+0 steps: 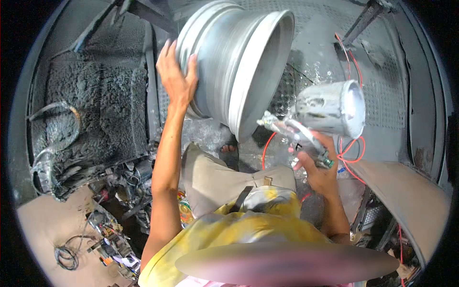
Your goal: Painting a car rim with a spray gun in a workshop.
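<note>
The big silver wheel rim [239,62] stands tilted on its edge on the gray grate floor [382,95]. It is the main thing here, so every place is told from it.

The left hand [176,76] lies flat on the rim's outer wall, at its left side, fingers spread wide and open, pressing but not wrapped around anything. The right hand [318,167] is below and to the right of the rim. It is closed around the handle of a spray gun [306,131]. The gun's nose points toward the rim's near lip. A round white cup [334,107], smeared with gray, sits on top of the gun.

The rim looks hard, stiff and heavy. It will not bend. Its wall looks smooth and may be slippery, more so if the paint is wet. It could roll or tip, since it rests on one thin edge. A good place to hold it is the thick lip, or flat on the wall as the left hand does.

A thin red hose [354,148] loops to the right of the rim, near the gun. Left of the rim is a wall thick with lumpy gray crust [95,110]. Below and left of the rim, on the floor, lies a heap of small tools and wires [110,234]. I can see no boxes, labels or signs anywhere.
</note>
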Available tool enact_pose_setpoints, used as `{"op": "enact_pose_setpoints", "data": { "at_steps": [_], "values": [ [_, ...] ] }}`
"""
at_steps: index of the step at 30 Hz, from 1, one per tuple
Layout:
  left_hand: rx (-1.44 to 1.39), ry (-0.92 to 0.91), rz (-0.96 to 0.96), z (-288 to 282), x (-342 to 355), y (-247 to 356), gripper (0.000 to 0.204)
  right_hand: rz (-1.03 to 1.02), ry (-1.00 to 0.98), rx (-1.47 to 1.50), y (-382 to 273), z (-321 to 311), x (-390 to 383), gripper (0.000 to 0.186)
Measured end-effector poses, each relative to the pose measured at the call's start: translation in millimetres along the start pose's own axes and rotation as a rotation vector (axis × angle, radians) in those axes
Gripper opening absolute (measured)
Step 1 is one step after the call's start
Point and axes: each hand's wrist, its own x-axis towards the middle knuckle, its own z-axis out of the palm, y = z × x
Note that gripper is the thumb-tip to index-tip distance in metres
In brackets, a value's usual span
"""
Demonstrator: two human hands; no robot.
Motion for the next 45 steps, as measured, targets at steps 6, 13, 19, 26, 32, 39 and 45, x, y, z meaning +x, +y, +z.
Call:
{"op": "enact_pose_setpoints", "data": {
  "at_steps": [6, 13, 19, 26, 32, 39, 45],
  "values": [
    [-0.501, -0.444, 0.204, 41.7, 12.2, 86.5, 0.059, -0.130, 0.154, -0.047, 29.8, 28.2, -9.0, 0.050],
    [-0.467, -0.420, 0.441, -1.8, -45.6, 75.9, 0.067, -0.258, 0.370, -0.138, 47.9, 53.1, -80.5, 0.048],
    [-0.202, -0.433, 0.455, -17.4, -89.0, 83.2, 0.081, -0.483, 0.678, -0.310, 8.9, 67.1, -145.0, 0.041],
    [-0.195, -0.491, 0.408, -24.5, -98.9, 93.3, 0.088, -0.622, 0.820, -0.386, -42.7, 71.0, -154.2, 0.035],
    [-0.272, -0.549, 0.360, -29.3, -74.1, 76.5, 0.067, -0.641, 0.773, -0.387, -34.8, 55.5, -130.4, 0.034],
    [0.042, -0.153, -0.023, 9.8, 6.5, -8.5, 0.045, -0.346, 0.504, -0.228, 5.1, 77.2, -110.8, 0.035],
    [-0.008, -0.191, -0.356, 46.3, -4.2, -51.3, 0.054, -0.241, 0.300, -0.094, 33.9, 95.3, -71.6, 0.041]
  ]
}}
